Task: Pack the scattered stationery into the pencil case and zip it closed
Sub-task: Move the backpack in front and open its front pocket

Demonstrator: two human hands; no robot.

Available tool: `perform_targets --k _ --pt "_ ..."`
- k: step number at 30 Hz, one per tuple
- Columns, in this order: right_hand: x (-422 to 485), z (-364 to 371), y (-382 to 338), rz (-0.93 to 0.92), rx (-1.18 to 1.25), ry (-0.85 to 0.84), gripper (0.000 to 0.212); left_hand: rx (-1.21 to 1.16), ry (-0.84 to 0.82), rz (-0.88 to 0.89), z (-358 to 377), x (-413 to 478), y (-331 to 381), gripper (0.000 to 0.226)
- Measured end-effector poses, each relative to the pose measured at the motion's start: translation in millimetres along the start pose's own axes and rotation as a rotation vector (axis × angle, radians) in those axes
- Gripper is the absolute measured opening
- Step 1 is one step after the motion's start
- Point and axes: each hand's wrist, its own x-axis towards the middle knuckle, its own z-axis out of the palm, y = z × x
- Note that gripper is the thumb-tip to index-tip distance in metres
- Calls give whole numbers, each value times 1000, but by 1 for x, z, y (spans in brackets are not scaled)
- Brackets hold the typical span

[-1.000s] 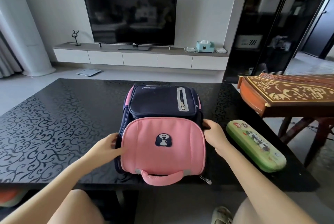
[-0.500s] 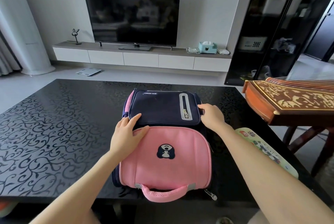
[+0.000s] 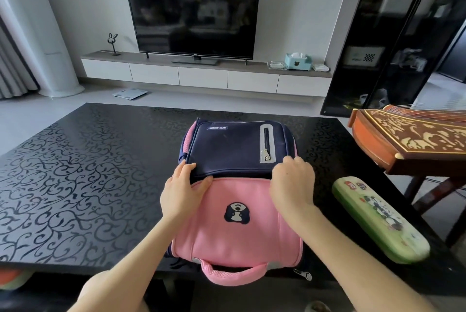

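A pink and navy backpack (image 3: pixel 237 231) lies flat on the black patterned table (image 3: pixel 75 185), its pink handle hanging over the near edge. My left hand (image 3: pixel 181 190) rests at the seam between the navy upper pocket and the pink front panel, fingers pinching the navy edge. My right hand (image 3: pixel 292 183) is curled over the same seam on the right side, below the small vertical zipper; what its fingers hold is hidden. A closed green pencil case (image 3: pixel 378 218) with cartoon prints lies on the table to the right of the backpack. No loose stationery is visible.
A wooden zither (image 3: pixel 413 140) on a stand juts in beside the table's right edge, above the pencil case. Beyond the table are a TV (image 3: pixel 191 9) on a low white cabinet and a dark glass cabinet (image 3: pixel 393 34) at the right.
Both hands moved from the backpack's sides up to the seam between navy pocket and pink panel. The right hand came inward from the right corner and curled over the seam.
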Motion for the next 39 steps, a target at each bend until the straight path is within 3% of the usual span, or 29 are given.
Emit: perform_targets --k 2,7,10,12,14,16,21,24,28,34,39 --pt "-12 5 -29 0 83 41 24 -33 21 -9 1 -3 4 60" --pt "-21 19 -93 -76 313 89 20 -154 -7 73 -4 -28 10 56" --pt "-29 25 -82 -170 456 168 26 -175 -14 120 -7 -50 2 64" --pt "-32 28 -56 -206 501 229 29 -115 75 86 -13 -56 6 58" --pt "-26 28 -26 -176 495 299 20 69 204 154 -13 -53 11 47" --pt "-18 30 -7 -148 431 330 8 200 226 211 -9 -45 16 48" --pt "-9 60 5 -150 337 228 38 262 138 222 -1 -45 31 55" --pt "-14 75 2 -119 353 218 33 288 148 178 3 -45 39 51" --pt "-13 76 3 -123 350 277 31 259 183 266 6 -37 35 33" --pt "-12 81 5 -163 332 379 28 430 273 593 -13 -23 16 42" --pt "-15 84 5 -202 254 438 28 538 264 555 -39 6 -22 46"
